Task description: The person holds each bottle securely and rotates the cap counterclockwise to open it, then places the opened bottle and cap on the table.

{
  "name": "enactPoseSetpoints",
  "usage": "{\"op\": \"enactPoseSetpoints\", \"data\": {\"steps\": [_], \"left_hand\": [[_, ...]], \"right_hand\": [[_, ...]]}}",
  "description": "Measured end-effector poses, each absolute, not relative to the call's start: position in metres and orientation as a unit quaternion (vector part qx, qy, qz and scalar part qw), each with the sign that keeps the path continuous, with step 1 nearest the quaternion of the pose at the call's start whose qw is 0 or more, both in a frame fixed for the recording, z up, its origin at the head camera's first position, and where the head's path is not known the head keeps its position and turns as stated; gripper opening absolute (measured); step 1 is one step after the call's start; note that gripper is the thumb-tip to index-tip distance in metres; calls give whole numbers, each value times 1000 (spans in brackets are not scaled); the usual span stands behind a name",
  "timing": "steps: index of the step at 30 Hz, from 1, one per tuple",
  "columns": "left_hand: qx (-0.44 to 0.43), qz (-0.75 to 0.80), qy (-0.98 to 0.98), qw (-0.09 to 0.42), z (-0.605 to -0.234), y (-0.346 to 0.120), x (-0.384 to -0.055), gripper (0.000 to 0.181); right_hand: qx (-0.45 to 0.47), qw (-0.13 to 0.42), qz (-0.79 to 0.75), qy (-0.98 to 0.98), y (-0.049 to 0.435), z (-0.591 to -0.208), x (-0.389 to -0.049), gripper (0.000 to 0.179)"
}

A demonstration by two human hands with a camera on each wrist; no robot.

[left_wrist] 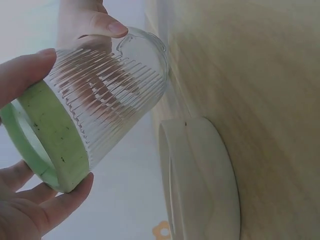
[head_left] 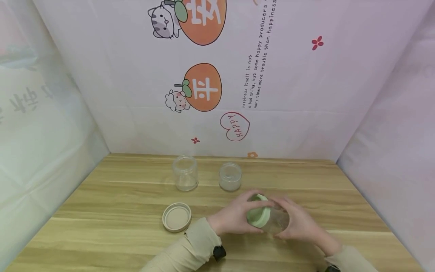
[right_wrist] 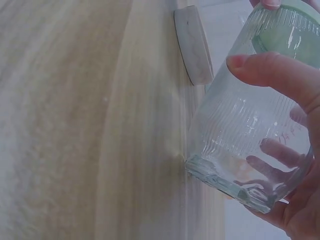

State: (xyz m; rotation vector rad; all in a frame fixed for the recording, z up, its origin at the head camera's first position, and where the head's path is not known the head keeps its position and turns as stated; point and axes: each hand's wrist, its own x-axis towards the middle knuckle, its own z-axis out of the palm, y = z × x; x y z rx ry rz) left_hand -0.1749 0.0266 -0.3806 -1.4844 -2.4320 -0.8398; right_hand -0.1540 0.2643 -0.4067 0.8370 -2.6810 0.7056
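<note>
One jar (head_left: 276, 222) partly behind hands (head_left: 236, 214) (head_left: 301, 223)

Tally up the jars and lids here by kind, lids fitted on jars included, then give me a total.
Jars: 3 (tall clear jar, short clear jar, ribbed jar)
Lids: 2 (beige lid, green lid)
Total: 5
</note>
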Motion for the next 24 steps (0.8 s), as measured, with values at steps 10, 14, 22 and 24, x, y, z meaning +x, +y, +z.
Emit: {"op": "enactPoseSetpoints", "data": {"steps": [10,14,22,24], "left_hand": [[-503,-271,-816,87,-380,28,-173,70],[-500,-271,-818,87,-380,27,-172,69],[-494,-283,-816,102,-385,27,-171,69],[-493,-286,-815,106,-385,28,-171,69]], "right_hand": [[280,131,252,-917,264,-410,-150,102],[284,133,254,-915,263,-410,-150,101],[283,123,254,-917,263,-408,-149,99],[283,124,252,-917,262,-409,-149,99]]}}
